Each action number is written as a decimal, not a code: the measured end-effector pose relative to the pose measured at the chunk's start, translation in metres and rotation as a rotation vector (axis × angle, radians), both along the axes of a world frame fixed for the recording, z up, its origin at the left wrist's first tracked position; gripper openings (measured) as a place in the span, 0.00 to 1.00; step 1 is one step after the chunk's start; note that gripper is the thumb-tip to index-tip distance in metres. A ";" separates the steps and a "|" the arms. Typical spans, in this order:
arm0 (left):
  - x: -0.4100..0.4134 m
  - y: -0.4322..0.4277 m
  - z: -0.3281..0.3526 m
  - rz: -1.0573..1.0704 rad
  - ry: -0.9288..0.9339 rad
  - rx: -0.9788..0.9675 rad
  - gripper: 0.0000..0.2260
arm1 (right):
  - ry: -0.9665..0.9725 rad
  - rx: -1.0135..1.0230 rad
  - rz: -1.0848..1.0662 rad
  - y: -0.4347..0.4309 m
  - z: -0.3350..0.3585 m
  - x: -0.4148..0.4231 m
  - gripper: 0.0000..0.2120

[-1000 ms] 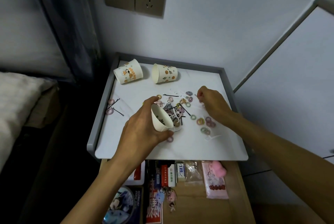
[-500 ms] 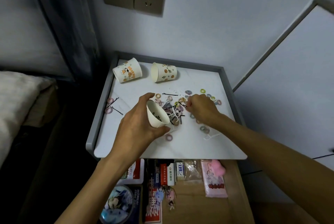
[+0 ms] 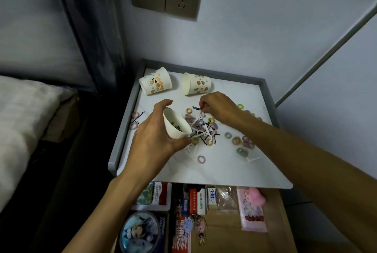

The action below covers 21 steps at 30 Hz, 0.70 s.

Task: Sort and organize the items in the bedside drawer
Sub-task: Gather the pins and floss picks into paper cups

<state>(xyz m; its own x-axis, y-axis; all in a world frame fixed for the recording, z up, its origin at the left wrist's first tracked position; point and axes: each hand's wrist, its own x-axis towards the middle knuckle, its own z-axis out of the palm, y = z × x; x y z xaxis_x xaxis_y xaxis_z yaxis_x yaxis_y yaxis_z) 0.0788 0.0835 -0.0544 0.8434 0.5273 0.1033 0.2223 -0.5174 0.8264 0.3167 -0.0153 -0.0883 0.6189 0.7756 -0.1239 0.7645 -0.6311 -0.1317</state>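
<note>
The white bedside tabletop (image 3: 224, 173) with its raised grey rim (image 3: 124, 130) carries two printed paper cups (image 3: 155, 83) lying on their sides at the back. Coloured hair ties (image 3: 236, 140), black bobby pins (image 3: 208, 128) and white floss picks (image 3: 252, 158) lie scattered mid-surface

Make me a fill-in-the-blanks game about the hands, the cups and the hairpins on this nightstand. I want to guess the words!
1. The right hand pinches hairpins that are ____ in colour.
2. The left hand grips a tilted paper cup, and ____ more paper cups lie on their sides behind it.
3. The drawer below the nightstand top stands ____.

Missing words: black, two, open.
</note>
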 end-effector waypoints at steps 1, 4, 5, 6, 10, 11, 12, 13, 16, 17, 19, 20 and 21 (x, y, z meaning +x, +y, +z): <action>0.001 0.000 0.001 -0.001 -0.002 0.005 0.41 | 0.022 0.025 -0.034 -0.001 -0.001 0.000 0.05; 0.000 -0.001 0.001 -0.002 0.003 0.011 0.41 | 0.024 0.058 -0.107 -0.001 -0.006 0.001 0.03; -0.001 -0.001 0.001 -0.002 0.003 0.010 0.41 | -0.003 0.056 -0.118 0.000 -0.008 0.001 0.03; -0.001 -0.002 0.002 -0.003 0.003 0.009 0.42 | -0.049 0.030 -0.110 -0.001 -0.009 -0.002 0.04; -0.003 -0.002 0.002 0.001 -0.002 0.018 0.42 | -0.238 -0.133 0.009 -0.002 -0.014 -0.009 0.18; -0.003 -0.002 0.003 0.002 0.001 0.018 0.42 | -0.248 -0.107 0.007 -0.003 -0.014 -0.009 0.16; -0.003 -0.001 0.003 0.002 0.003 0.016 0.42 | -0.219 -0.030 -0.038 -0.004 -0.012 -0.009 0.12; -0.004 -0.001 0.002 0.002 0.003 0.016 0.42 | -0.162 0.094 -0.107 -0.005 -0.008 -0.007 0.07; -0.004 -0.001 0.002 -0.002 0.002 0.021 0.42 | 0.148 0.490 -0.239 -0.012 0.022 -0.010 0.04; -0.004 -0.002 0.002 -0.005 0.004 0.024 0.42 | 0.203 0.552 -0.202 -0.016 0.037 -0.013 0.04; -0.003 -0.003 0.001 -0.012 0.007 0.023 0.42 | 0.248 0.521 -0.039 -0.022 0.067 -0.024 0.04; -0.002 -0.004 0.001 -0.016 0.006 0.015 0.42 | 0.261 0.474 0.043 -0.024 0.079 -0.032 0.05; -0.002 -0.005 0.000 -0.017 0.003 0.005 0.42 | 0.267 0.420 0.124 -0.024 0.088 -0.040 0.05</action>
